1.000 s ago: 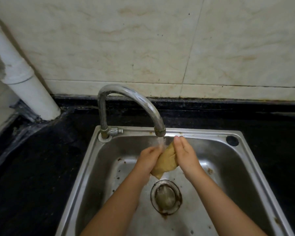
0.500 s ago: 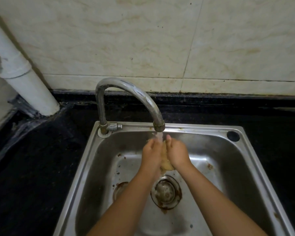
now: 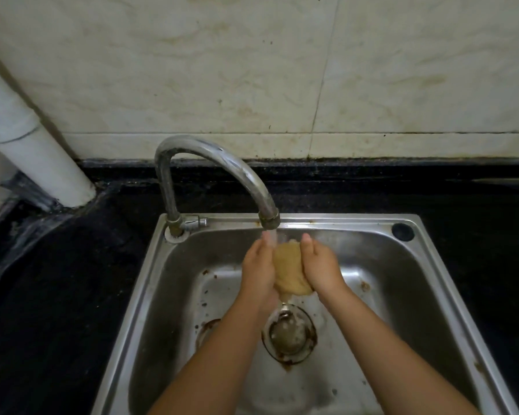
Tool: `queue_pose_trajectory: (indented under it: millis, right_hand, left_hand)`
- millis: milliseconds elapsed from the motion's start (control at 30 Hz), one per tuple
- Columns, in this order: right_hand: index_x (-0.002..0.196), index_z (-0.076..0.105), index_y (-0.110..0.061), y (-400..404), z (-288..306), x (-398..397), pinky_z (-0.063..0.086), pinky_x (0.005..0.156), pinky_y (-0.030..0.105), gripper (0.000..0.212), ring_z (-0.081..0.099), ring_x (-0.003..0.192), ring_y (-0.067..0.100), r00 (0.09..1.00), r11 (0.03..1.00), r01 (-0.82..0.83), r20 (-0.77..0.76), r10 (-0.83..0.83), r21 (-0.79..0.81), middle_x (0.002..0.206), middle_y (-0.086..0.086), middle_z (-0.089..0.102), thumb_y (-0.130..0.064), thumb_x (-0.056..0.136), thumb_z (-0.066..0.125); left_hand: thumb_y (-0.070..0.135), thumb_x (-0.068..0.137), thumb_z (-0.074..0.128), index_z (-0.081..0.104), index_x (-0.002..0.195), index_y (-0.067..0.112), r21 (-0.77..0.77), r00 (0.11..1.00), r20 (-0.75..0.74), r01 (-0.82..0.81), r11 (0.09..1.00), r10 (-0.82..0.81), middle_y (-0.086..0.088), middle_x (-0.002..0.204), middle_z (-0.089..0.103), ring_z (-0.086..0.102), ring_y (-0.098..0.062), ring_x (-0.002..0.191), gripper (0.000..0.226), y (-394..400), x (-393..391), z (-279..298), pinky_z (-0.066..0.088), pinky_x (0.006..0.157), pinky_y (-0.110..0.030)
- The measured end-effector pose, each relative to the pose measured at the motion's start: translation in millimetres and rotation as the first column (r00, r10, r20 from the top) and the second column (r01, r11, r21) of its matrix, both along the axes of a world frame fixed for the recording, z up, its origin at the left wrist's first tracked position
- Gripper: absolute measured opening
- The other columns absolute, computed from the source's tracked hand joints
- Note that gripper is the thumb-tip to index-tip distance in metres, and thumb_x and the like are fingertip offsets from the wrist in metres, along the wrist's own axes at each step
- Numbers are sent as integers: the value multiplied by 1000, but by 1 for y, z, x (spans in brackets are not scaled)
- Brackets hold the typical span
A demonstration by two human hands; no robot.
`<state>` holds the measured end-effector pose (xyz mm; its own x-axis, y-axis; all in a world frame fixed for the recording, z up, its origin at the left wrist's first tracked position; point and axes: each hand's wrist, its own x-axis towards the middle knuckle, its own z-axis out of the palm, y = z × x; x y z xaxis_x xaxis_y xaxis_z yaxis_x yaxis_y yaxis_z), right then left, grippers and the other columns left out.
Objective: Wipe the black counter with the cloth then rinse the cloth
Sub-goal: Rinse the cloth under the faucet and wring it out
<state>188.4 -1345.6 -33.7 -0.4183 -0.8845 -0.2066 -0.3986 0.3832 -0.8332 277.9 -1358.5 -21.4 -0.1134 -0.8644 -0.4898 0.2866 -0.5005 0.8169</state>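
Nearest, both forearms reach over the front of the steel sink (image 3: 450, 283), above the rust-ringed drain (image 3: 289, 333). Half a second ago the palms were pressed nearly together with the cloth almost hidden; now they have parted, and the cloth (image 3: 289, 269) shows again as a bunched, tan, sodden wad between them. That reads as one stroke of a rub-and-squeeze cycle, so the rinse looks well under way, with the wiping of the counter presumably done. The left hand (image 3: 258, 268) cups the wad's left side and the right hand (image 3: 319, 265) its right, fingers curled against it. Water runs from the faucet (image 3: 219, 163) onto the cloth's far end and trickles off its near end toward the drain. Beyond and to both sides lies the black counter (image 3: 57, 295), then the tiled wall (image 3: 252, 70).
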Motion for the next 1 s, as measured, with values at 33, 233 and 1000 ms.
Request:
queue_pose_trajectory:
  millis: [33,233,1000]
  right_hand:
    - [85,57,-9,3,-2,-3,37,69,27,38,53,84,22,987,999,31,156,-30,-8,87,11,59,-28,100,28]
    - [88,65,-17,11,2,-9,50,83,31,24,63,89,19,826,971,-224,544,147,77,95,6,66,-36,91,50]
    - [76,52,-12,-1,-12,7,38,72,26,30,51,72,16,997,995,-78,5,79,-66,75,3,57,-19,99,34]
  left_hand:
    - [39,97,36,57,91,11,14,1000,3,-20,1000,20,-8,85,62,60,-20,80,35,-4,3,-1,49,73,-35]
    - [18,96,35,47,87,10,-78,965,253,90,993,-67,-7,81,49,48,-17,75,16,-12,13,-5,38,64,-28]
    - [25,98,40,53,70,22,-54,952,264,176,983,-156,1,73,56,56,-14,72,31,9,-8,3,48,70,-24]
